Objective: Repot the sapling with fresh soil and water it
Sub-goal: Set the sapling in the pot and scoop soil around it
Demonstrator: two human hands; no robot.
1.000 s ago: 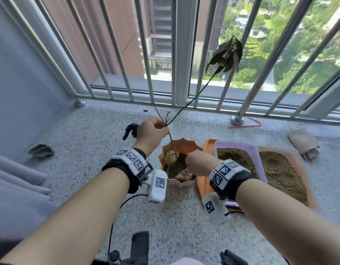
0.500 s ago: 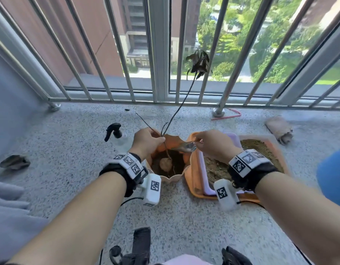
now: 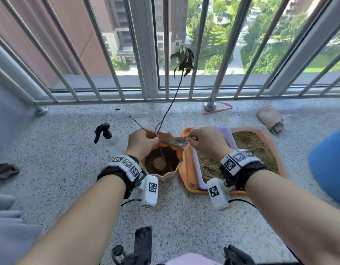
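The left hand pinches the sapling low on its thin stem, right at the far rim of the orange pot, so the stem rises away from the person and leans slightly to the right, towards the railing, with its dark drooping leaves at the top. The seed and roots hang down inside the pot, where some dark soil already lies around them. The right hand grips the handle of a metal spoon, fingers curled round it, and the spoon's bowl points left, hovering over the far right part of the pot's mouth, just beside the left hand's fingers.

The relation that matters is this: the spoon's long axis runs roughly crosswise, from the right hand towards the stem, and its bowl sits above the open soil, to the right of the stem. The fresh soil lies in the orange tray, touching the pot on its right side, so the right hand is the nearer one for scooping and the left is placed to steady the plant. My judgement is that the filling step is under way and that the next tip of the spoon should drop soil beside the stem, not onto it. The spray bottle stands on the floor to the left of the pot, near the left hand, untouched
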